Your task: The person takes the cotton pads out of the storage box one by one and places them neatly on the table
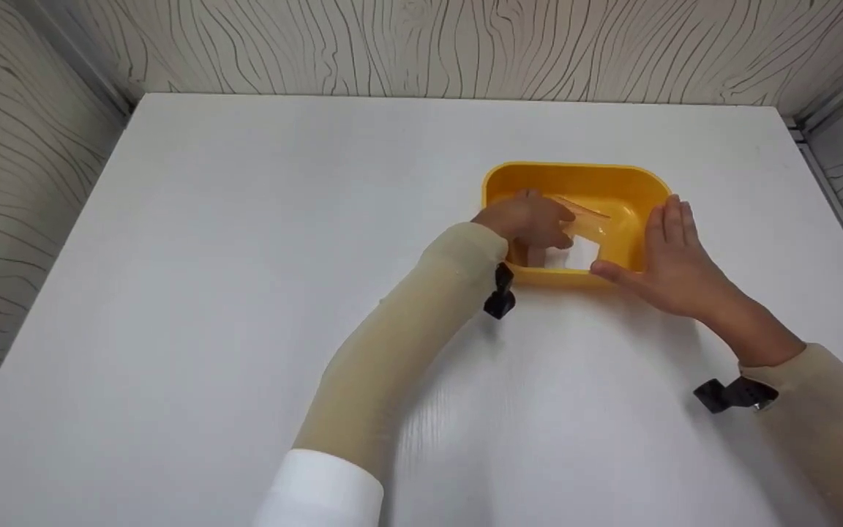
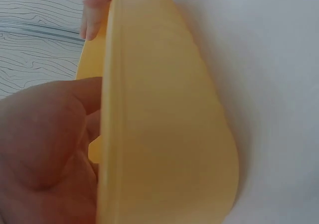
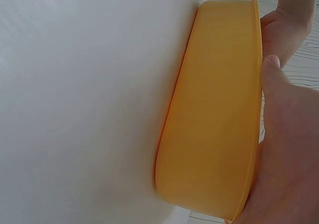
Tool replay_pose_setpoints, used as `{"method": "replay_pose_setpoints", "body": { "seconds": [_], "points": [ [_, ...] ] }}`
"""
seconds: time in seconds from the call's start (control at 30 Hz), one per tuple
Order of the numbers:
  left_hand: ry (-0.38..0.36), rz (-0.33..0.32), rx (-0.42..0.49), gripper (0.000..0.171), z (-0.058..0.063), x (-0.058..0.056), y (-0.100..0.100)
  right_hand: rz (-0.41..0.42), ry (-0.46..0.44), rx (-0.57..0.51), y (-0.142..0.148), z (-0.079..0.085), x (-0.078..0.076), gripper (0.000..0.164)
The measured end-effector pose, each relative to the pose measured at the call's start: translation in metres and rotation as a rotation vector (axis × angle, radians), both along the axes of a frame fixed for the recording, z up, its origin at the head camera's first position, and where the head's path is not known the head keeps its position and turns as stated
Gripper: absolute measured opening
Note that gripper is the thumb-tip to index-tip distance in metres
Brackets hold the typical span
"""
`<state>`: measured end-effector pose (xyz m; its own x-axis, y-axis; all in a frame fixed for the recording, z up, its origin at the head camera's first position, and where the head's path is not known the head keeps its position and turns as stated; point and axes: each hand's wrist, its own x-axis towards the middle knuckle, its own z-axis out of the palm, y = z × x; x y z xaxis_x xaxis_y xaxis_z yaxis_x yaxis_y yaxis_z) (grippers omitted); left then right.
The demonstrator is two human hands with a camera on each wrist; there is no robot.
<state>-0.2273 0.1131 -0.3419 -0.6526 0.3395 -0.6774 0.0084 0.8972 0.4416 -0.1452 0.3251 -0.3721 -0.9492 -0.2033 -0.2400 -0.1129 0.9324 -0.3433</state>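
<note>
A yellow rectangular tub (image 1: 575, 278) stands on the white table. My left hand (image 1: 527, 219) reaches over its left side into the tub, fingers bent toward the bottom. Beside the fingers lies a flat white piece (image 1: 584, 253), and a thin orange-toned strip (image 1: 582, 208) shows behind them. Whether the fingers pinch anything is hidden; in the left wrist view the tub's wall covers the fingertips. My right hand (image 1: 674, 260) rests on the tub's right front corner, thumb on the front rim and fingers straight along the right side.
The white table (image 1: 246, 293) spreads widely to the left of the tub and in front of it. Wood-grain panels (image 1: 392, 47) rise behind the table and at both sides. Each forearm wears a beige sleeve (image 1: 407, 337) with a small black mount at the wrist.
</note>
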Motion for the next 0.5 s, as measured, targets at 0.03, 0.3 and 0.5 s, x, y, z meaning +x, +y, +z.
{"method": "replay_pose_setpoints", "body": {
  "seconds": [0.03, 0.3, 0.5],
  "points": [
    [0.016, -0.051, -0.013, 0.054, -0.001, -0.001, 0.001, 0.0, 0.002, -0.001, 0.0, 0.0, 0.0, 0.125],
    [0.112, -0.235, -0.069, 0.054, 0.0, 0.005, 0.002, 0.008, 0.019, 0.007, 0.001, 0.0, -0.001, 0.124],
    [0.21, -0.24, -0.045, 0.05, 0.0, 0.012, -0.003, 0.004, 0.008, 0.006, 0.001, -0.001, -0.001, 0.124]
  ]
}}
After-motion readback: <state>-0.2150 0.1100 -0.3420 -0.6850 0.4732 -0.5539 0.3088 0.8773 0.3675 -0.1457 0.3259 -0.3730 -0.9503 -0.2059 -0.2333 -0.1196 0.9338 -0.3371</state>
